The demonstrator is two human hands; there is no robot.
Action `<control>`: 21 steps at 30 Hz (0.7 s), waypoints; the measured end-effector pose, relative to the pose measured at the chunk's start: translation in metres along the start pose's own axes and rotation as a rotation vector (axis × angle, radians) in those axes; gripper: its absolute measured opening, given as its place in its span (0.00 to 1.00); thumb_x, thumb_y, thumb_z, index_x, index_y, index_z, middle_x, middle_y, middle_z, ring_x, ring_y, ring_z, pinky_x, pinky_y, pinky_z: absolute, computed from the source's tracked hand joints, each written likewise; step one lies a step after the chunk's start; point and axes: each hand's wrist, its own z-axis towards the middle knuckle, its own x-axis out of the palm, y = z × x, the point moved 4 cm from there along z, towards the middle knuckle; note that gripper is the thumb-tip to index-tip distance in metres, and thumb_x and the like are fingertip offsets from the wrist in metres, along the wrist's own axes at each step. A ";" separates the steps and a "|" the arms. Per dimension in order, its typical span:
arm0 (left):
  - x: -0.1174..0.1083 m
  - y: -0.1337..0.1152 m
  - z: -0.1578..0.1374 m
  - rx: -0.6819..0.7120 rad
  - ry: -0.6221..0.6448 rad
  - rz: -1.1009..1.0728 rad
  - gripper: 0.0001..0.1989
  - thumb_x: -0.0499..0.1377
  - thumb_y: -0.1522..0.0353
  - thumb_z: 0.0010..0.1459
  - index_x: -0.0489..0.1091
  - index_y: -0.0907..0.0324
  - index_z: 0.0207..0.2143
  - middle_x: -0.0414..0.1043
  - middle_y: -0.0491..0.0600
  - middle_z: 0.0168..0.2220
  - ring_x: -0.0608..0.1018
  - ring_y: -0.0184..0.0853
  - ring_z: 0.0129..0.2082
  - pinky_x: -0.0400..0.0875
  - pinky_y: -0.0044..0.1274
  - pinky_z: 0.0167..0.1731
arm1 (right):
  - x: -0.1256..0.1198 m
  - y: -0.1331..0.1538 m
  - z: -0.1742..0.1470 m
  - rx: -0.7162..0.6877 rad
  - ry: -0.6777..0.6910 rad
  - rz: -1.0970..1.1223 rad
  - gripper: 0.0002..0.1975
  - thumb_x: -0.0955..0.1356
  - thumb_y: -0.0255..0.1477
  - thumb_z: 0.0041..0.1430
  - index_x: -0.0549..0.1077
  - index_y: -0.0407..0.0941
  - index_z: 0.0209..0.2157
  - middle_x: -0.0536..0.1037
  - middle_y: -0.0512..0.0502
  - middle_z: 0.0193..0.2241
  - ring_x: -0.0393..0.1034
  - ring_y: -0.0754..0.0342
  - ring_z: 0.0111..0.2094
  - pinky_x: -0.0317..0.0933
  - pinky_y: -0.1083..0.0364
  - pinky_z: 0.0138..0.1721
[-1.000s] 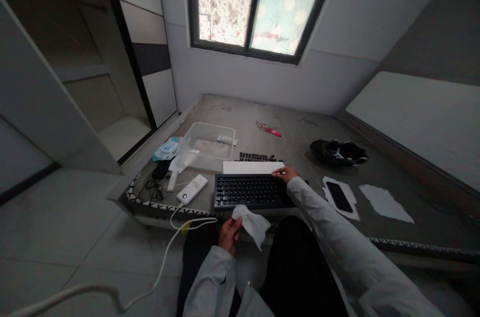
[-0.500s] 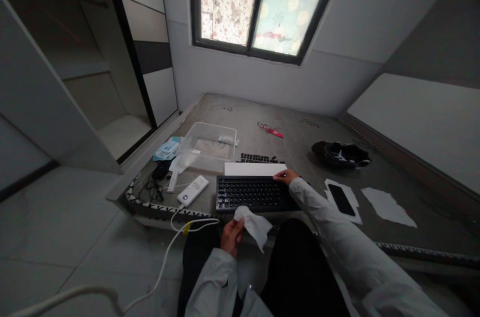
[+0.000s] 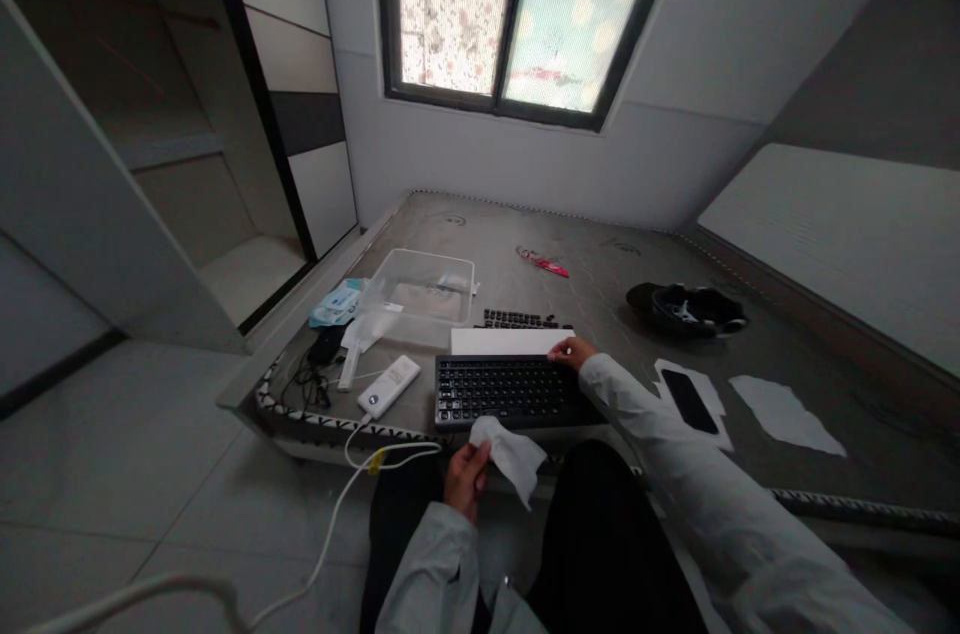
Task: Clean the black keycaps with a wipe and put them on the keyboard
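A black keyboard (image 3: 499, 392) lies at the bed's near edge, in front of my knees. My right hand (image 3: 574, 353) is closed at its far right corner, thumb and fingertips on the rim. Below the keyboard's near edge, my left hand (image 3: 466, 480) pinches a thin white tissue (image 3: 511, 457), which hangs loosely to the right. Just behind the keyboard is a long white box (image 3: 512, 342). Rows of small black keycaps (image 3: 517, 319) lie beyond that box.
Left of the keyboard are a white power bank (image 3: 390, 386) with a cable, a clear plastic bin (image 3: 424, 289) and a blue packet (image 3: 337, 302). A phone (image 3: 688, 401) on white paper, another sheet (image 3: 787, 414) and a black cap (image 3: 688, 311) lie right. Farther back are red-handled scissors (image 3: 544, 262).
The view has shifted very slightly. Both hands, the tissue and the keyboard keep the same positions relative to each other.
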 end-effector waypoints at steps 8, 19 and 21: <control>0.000 0.001 0.001 0.002 -0.003 0.020 0.23 0.67 0.55 0.34 0.70 0.64 0.26 0.56 0.37 0.12 0.51 0.18 0.10 0.39 0.17 0.12 | -0.001 0.016 -0.019 -0.188 -0.072 -0.097 0.10 0.66 0.34 0.51 0.78 0.47 0.32 0.74 0.45 0.32 0.67 0.53 0.33 0.59 0.56 0.39; -0.001 0.003 0.003 -0.004 0.001 0.000 0.22 0.67 0.56 0.35 0.69 0.64 0.25 0.57 0.38 0.13 0.52 0.18 0.11 0.39 0.16 0.11 | 0.001 0.025 -0.036 -0.277 -0.029 -0.267 0.09 0.67 0.31 0.53 0.78 0.51 0.36 0.77 0.44 0.36 0.71 0.49 0.36 0.59 0.54 0.43; 0.001 0.001 0.001 -0.003 0.001 -0.005 0.22 0.68 0.56 0.34 0.69 0.64 0.25 0.57 0.38 0.13 0.51 0.18 0.11 0.38 0.16 0.11 | -0.001 0.025 -0.034 -0.282 -0.020 -0.287 0.09 0.67 0.29 0.53 0.78 0.51 0.36 0.77 0.44 0.36 0.71 0.49 0.37 0.60 0.54 0.43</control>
